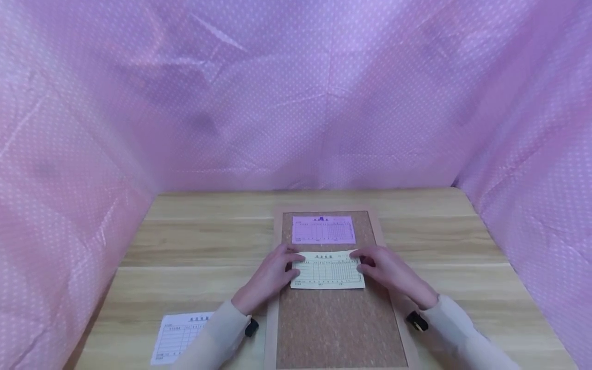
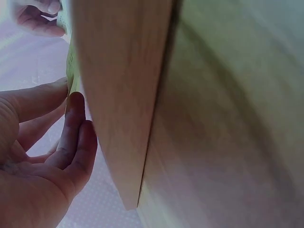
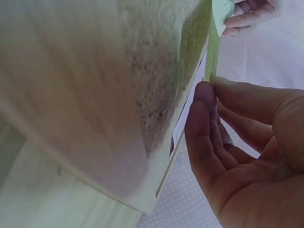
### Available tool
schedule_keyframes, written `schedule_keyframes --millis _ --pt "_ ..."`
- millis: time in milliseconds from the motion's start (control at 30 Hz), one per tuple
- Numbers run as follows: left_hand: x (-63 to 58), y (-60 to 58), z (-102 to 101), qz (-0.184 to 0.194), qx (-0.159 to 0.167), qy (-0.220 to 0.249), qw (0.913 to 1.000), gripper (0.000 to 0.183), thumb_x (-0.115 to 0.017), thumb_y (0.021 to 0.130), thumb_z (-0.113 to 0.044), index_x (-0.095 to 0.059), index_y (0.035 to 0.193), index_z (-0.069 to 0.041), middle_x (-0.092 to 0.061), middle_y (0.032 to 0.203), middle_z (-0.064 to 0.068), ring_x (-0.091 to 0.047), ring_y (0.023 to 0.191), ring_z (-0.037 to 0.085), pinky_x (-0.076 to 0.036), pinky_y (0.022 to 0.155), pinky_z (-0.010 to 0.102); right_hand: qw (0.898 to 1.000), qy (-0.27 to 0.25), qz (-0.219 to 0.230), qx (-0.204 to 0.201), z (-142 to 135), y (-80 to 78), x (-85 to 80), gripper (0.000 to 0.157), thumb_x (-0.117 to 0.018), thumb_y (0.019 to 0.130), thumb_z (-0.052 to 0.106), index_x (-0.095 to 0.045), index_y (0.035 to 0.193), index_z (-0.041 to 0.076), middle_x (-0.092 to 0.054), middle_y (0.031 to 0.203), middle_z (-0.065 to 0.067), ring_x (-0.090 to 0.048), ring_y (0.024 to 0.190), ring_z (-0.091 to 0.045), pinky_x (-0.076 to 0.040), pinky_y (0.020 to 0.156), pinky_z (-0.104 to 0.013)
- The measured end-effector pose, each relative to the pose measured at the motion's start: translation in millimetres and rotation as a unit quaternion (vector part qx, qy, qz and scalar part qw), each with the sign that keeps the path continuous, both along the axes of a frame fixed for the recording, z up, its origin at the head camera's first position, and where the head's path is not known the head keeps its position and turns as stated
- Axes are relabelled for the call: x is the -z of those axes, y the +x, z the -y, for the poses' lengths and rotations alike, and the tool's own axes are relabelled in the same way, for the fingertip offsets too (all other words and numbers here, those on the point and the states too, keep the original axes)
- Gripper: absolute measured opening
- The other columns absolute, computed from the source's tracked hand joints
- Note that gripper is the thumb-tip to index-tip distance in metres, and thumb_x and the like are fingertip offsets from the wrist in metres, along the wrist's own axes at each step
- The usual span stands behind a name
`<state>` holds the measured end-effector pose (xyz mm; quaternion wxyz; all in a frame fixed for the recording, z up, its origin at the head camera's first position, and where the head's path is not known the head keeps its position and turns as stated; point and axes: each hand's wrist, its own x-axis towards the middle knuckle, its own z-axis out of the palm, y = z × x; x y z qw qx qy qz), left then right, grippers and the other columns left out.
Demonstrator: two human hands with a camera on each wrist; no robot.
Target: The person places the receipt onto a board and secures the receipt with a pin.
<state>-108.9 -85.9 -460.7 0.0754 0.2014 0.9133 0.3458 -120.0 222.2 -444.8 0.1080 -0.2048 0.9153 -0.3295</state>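
Observation:
Both hands hold a pale yellow printed form at its two short sides, over the middle of a wood-framed cork board. My left hand pinches the left edge between thumb and fingers. On the opposite edge, my right hand has the same kind of pinch. The right wrist view shows the yellow form standing off the cork surface. Just beyond it, a purple printed form lies on the upper part of the board, with a small dark purple pin at its top middle.
A white printed form lies on the wooden table at the front left, partly covered by my left sleeve. Pink dotted cloth hangs behind the table and along both sides.

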Motion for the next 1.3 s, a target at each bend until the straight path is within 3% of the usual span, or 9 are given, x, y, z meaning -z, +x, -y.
schedule_keyframes --millis 500,800,1033,1300 --pt "4.0 -16.6 -2.2 -0.018 -0.003 -0.021 0.9996 0.032 -0.073 0.093 -0.003 -0.073 0.125 0.0 -0.059 0.135 0.015 -0.054 0.128 0.033 -0.043 0.109 0.05 0.999 0.02 -0.031 -0.003 2.7 -17.8 6.6 0.028 -0.073 0.091 0.0 -0.074 0.119 -0.001 -0.072 0.099 -0.005 -0.056 0.081 -0.014 -0.05 0.074 -0.035" --pt "5.0 -20.1 -3.2 0.01 -0.009 -0.026 0.9996 0.033 -0.073 0.095 -0.006 -0.071 0.128 -0.002 -0.057 0.138 0.015 -0.053 0.129 0.033 -0.041 0.11 0.052 0.999 0.032 -0.014 0.0 3.2 -22.8 8.9 0.028 -0.072 0.092 0.001 -0.074 0.12 -0.002 -0.072 0.101 -0.006 -0.057 0.083 -0.016 -0.051 0.077 -0.037" --pt "6.3 -22.4 -4.0 0.0 -0.005 -0.031 0.9995 0.032 -0.073 0.095 -0.005 -0.072 0.126 -0.002 -0.058 0.135 0.013 -0.056 0.126 0.032 -0.042 0.109 0.052 0.999 0.045 -0.001 0.002 3.4 -25.9 7.9 0.028 -0.072 0.093 0.002 -0.074 0.12 -0.001 -0.065 0.089 -0.001 -0.053 0.078 -0.015 -0.046 0.072 -0.033" --pt "4.6 -22.3 -5.1 0.006 -0.005 -0.033 0.9994 0.031 -0.073 0.095 -0.005 -0.072 0.126 -0.001 -0.06 0.133 0.012 -0.057 0.125 0.032 -0.044 0.108 0.051 0.999 0.049 0.02 0.006 4.9 -27.2 7.5 0.028 -0.071 0.093 0.002 -0.073 0.121 -0.001 -0.065 0.089 -0.001 -0.054 0.078 -0.016 -0.046 0.071 -0.033"
